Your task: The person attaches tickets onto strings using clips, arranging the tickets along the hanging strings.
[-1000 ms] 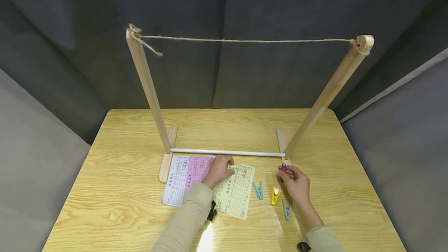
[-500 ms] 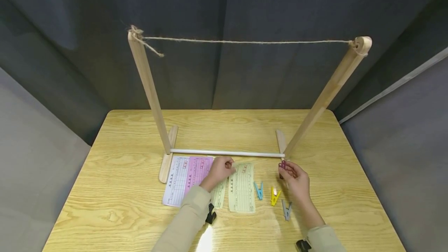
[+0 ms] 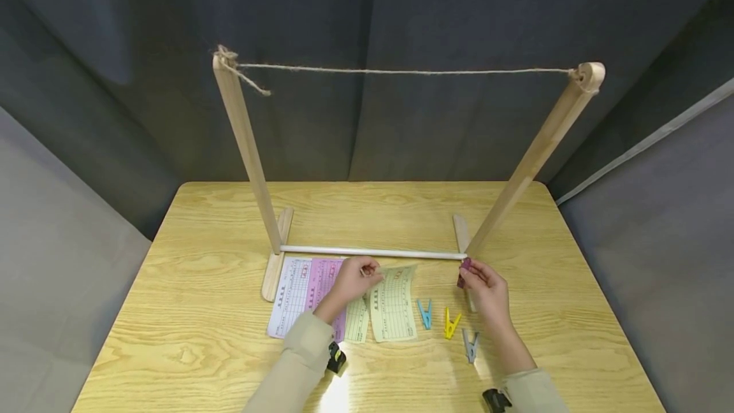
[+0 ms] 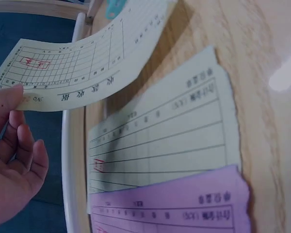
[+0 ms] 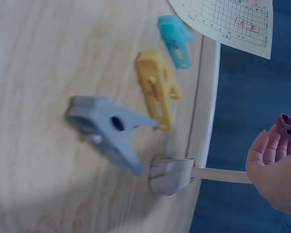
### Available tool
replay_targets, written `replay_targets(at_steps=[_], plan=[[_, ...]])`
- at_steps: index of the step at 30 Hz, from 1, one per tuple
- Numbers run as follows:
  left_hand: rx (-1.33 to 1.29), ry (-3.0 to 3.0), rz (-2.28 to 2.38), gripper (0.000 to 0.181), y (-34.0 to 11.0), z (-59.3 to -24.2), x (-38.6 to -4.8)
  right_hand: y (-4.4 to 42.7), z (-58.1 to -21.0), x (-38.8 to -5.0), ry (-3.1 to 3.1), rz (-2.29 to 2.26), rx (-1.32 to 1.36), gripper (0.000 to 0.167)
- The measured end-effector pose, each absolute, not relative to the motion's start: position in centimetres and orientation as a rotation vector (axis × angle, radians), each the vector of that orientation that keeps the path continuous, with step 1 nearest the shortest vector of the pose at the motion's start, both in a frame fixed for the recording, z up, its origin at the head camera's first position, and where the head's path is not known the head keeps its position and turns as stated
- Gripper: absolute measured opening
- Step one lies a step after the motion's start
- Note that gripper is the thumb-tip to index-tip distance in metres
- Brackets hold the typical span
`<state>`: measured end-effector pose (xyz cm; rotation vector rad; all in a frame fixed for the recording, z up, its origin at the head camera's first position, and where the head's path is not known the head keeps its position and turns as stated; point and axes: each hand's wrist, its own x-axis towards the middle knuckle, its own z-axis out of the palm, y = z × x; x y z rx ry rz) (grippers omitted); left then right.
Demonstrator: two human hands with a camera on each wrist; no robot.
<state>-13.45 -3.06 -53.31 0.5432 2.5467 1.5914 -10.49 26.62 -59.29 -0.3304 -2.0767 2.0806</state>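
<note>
My left hand pinches a pale yellow-green receipt slip by a top corner. In the left wrist view this slip curves in the air above the table, thumb on its printed face. A purple clothespin is held between the thumb and fingers of my right hand, near the stand's right foot. The right wrist view shows the purple clothespin at the fingertips. On the table between the hands lie a blue clothespin, a yellow one and a grey one.
White, purple and green slips lie overlapped at the left, partly under my left arm. Behind the hands stands a wooden frame with two posts, a white bottom rod and a twine line tied across the top.
The held slip has come away from the pile and lifted, its top now raised. My left hand has drawn slightly back left. The right hand keeps the purple clothespin, which has turned a little.
</note>
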Motion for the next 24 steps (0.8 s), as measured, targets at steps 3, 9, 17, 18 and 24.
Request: replay_targets(at_steps=[3, 9, 17, 18, 24], plan=[[0.544, 2.532, 1.608, 0.006, -3.3, -52.8, -13.1, 27.3, -61.5, -11.5, -1.994, 2.113, -0.334, 0.037], [0.601, 2.503, 1.670, 0.007, -3.9, -51.3, -12.5, 25.3, -55.5, -10.3, -1.882, 2.283, -0.093, 0.025], [0.585, 2.460, 1.752, 0.009, -4.5, -48.8, -12.1, 21.5, -46.2, -8.3, -1.974, 2.200, -0.224, 0.011], [0.581, 2.454, 1.763, 0.009, -4.5, -48.3, -12.0, 21.4, -45.8, -8.2, -1.981, 2.189, -0.216, 0.012], [0.626, 2.449, 1.805, 0.006, -5.5, -43.9, -10.9, 21.1, -44.7, -8.2, -1.954, 2.177, -0.038, 0.015]])
